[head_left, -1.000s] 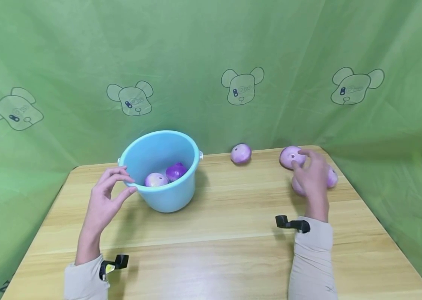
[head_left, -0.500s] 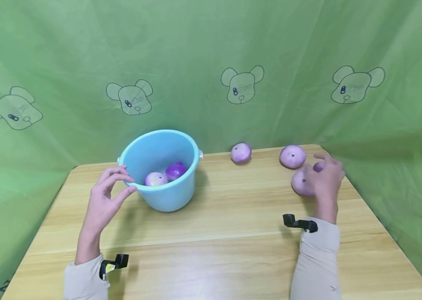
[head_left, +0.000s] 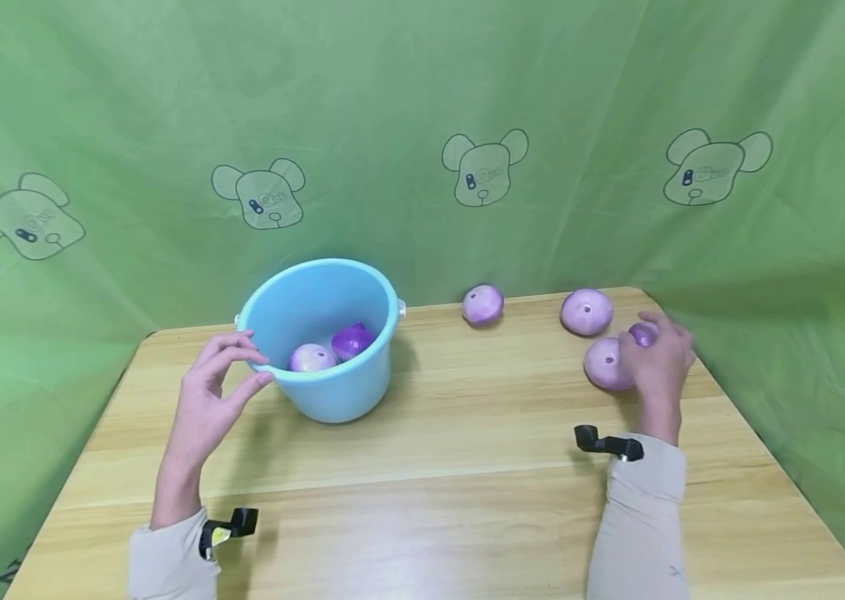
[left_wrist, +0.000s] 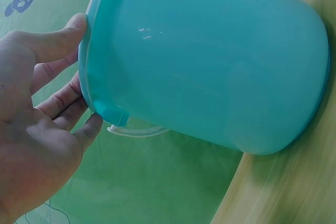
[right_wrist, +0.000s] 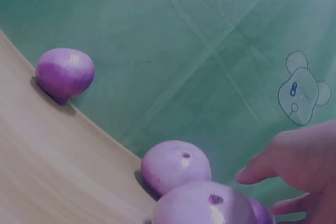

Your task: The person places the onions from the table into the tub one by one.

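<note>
In the head view, my left hand (head_left: 208,408) pinches the near left rim of a light blue bucket (head_left: 340,396), thumb outside and fingers over the edge. The left wrist view shows the thumb and fingertips right at the rim of the bucket (left_wrist: 210,61). Two purple onions (head_left: 352,341) lie inside it. Over at the table's right edge, my right hand (head_left: 661,354) has its thumb and fingers curled round a purple onion (head_left: 643,334), mostly hidden by the hand. A paler onion (head_left: 604,365) sits just left of the thumb, with another onion (head_left: 587,312) behind it.
One more onion (head_left: 482,305) stands apart near the back edge of the wooden table (head_left: 422,500). Green cloth (head_left: 377,100) with printed mouse heads hangs behind and beside the table. Each sleeve carries a small black camera mount (head_left: 606,443).
My right hand has moved right from over the paler onions to the rightmost onion, its fingers closing round that onion. The left hand and the bucket have stayed put.
</note>
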Motion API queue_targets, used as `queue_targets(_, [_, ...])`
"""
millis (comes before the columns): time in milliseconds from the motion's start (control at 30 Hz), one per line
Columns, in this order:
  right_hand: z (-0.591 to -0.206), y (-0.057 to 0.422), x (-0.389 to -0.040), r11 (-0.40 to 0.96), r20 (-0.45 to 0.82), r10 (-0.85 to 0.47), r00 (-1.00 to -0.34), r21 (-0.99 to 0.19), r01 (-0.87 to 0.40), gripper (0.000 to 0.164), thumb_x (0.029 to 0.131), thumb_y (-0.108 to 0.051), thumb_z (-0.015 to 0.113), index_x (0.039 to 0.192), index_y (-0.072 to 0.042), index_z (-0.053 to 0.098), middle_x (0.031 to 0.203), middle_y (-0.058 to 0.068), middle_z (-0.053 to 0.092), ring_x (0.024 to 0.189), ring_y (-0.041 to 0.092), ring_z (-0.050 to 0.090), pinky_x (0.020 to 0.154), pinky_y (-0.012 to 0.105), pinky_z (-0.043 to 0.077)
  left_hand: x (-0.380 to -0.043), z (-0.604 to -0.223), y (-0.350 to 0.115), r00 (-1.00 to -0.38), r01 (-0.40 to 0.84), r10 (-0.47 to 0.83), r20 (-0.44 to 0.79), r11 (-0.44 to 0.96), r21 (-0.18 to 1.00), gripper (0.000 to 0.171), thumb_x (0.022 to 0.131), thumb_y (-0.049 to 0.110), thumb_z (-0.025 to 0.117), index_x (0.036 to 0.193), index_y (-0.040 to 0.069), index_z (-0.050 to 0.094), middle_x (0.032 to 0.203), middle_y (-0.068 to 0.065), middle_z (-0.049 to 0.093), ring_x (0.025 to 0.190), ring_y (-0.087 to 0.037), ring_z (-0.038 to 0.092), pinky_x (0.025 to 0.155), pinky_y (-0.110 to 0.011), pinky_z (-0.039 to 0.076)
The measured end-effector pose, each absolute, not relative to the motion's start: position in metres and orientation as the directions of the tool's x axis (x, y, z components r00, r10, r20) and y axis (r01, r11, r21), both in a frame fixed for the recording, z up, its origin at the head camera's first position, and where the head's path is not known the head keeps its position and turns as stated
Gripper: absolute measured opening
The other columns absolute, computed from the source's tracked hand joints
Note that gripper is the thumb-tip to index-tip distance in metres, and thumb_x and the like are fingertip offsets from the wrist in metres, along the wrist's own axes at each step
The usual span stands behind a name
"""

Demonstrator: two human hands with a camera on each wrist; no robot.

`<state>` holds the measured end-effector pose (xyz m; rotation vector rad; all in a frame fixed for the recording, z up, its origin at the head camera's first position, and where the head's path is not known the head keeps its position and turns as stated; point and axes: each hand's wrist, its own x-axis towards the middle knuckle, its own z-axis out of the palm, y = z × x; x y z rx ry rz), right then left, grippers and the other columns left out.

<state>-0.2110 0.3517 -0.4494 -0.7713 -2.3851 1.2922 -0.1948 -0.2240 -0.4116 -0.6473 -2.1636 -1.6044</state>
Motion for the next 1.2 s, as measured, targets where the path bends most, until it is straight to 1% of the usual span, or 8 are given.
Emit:
queue_targets(133, [-0.454, 0.36, -0.213, 0.432, 0.003, 0.601, -0.799, -0.842, 0.322, 0.061, 0.099, -0.02, 0.061, 0.157, -0.015, 0.042, 0.165, 0.025, 0.014, 0.148, 0.048, 0.015, 0.118, 0.068, 0.028, -0.195, -0.411, -0.224, -0.829, 0.559, 0.143, 0.541, 0.252, 0.79, 0.017, 0.086, -0.013, 0.074, 0.099, -0.003, 0.071, 0.118, -0.011, 0.057, 0.137, -0.024, 0.046, 0.123, -0.033, 0.033])
queue_targets(333, [-0.457, 0.368, -0.213, 0.417, -0.01, 0.584, -0.811, -0.854, 0.311, 0.064, 0.1, -0.026, 0.062, 0.159, -0.017, 0.038, 0.163, 0.027, 0.015, 0.146, 0.05, 0.021, 0.118, 0.068, 0.029, -0.195, -0.411, -0.225, -0.822, 0.568, 0.143, 0.551, 0.247, 0.785, 0.017, 0.086, -0.015, 0.074, 0.099, -0.004, 0.071, 0.119, -0.025, 0.055, 0.137, -0.026, 0.046, 0.123, -0.032, 0.033])
queue_targets(400, [-0.457, 0.369, -0.215, 0.408, -0.019, 0.574, -0.818, -0.86, 0.307, 0.065, 0.101, -0.029, 0.062, 0.16, -0.017, 0.036, 0.163, 0.028, 0.015, 0.146, 0.05, 0.023, 0.118, 0.068, 0.03, -0.194, -0.41, -0.225, -0.82, 0.572, 0.142, 0.554, 0.243, 0.784, 0.017, 0.085, -0.015, 0.074, 0.099, -0.006, 0.071, 0.118, -0.025, 0.055, 0.136, -0.026, 0.046, 0.123, -0.032, 0.033])
queue_targets(533, [-0.46, 0.372, -0.217, 0.397, -0.026, 0.568, -0.823, -0.867, 0.302, 0.064, 0.103, -0.032, 0.059, 0.16, -0.017, 0.035, 0.164, 0.027, 0.019, 0.149, 0.048, 0.022, 0.122, 0.066, 0.023, -0.194, -0.411, -0.224, -0.82, 0.572, 0.142, 0.554, 0.243, 0.784, 0.017, 0.085, -0.016, 0.074, 0.1, -0.008, 0.07, 0.118, -0.023, 0.055, 0.137, -0.027, 0.046, 0.123, -0.032, 0.033])
queue_targets(633, [-0.462, 0.374, -0.217, 0.385, -0.037, 0.577, -0.816, -0.869, 0.311, 0.063, 0.103, -0.034, 0.059, 0.159, -0.017, 0.036, 0.164, 0.023, 0.024, 0.151, 0.046, 0.022, 0.124, 0.063, 0.02, -0.195, -0.412, -0.224, -0.823, 0.567, 0.141, 0.55, 0.246, 0.786, 0.017, 0.085, -0.015, 0.074, 0.099, -0.007, 0.07, 0.118, -0.025, 0.055, 0.137, -0.027, 0.046, 0.123, -0.032, 0.033])
queue_targets(867, [-0.466, 0.38, -0.219, 0.335, -0.063, 0.606, -0.793, -0.884, 0.327, 0.066, 0.101, -0.036, 0.062, 0.159, -0.017, 0.037, 0.163, 0.022, 0.03, 0.149, 0.045, 0.028, 0.123, 0.06, 0.026, -0.196, -0.413, -0.223, -0.823, 0.568, 0.143, 0.55, 0.237, 0.788, 0.017, 0.086, -0.015, 0.074, 0.099, -0.004, 0.071, 0.118, -0.027, 0.054, 0.137, -0.03, 0.046, 0.123, -0.032, 0.033])
queue_targets(1000, [-0.467, 0.383, -0.219, 0.292, -0.094, 0.613, -0.784, -0.896, 0.336, 0.072, 0.098, -0.039, 0.067, 0.159, -0.017, 0.037, 0.164, 0.02, 0.028, 0.149, 0.043, 0.028, 0.123, 0.058, 0.027, -0.196, -0.413, -0.223, -0.821, 0.57, 0.144, 0.552, 0.237, 0.786, 0.018, 0.085, -0.015, 0.074, 0.099, -0.004, 0.071, 0.118, -0.024, 0.055, 0.137, -0.03, 0.046, 0.123, -0.032, 0.033])
queue_targets(1200, [-0.468, 0.387, -0.219, 0.174, -0.193, 0.611, -0.768, -0.913, 0.369, 0.082, 0.093, -0.041, 0.074, 0.161, -0.021, 0.034, 0.167, 0.017, 0.022, 0.15, 0.04, 0.026, 0.123, 0.053, 0.03, -0.196, -0.413, -0.224, -0.822, 0.569, 0.142, 0.552, 0.243, 0.785, 0.016, 0.086, -0.015, 0.074, 0.099, -0.006, 0.071, 0.118, -0.014, 0.057, 0.137, -0.031, 0.046, 0.123, -0.033, 0.033])
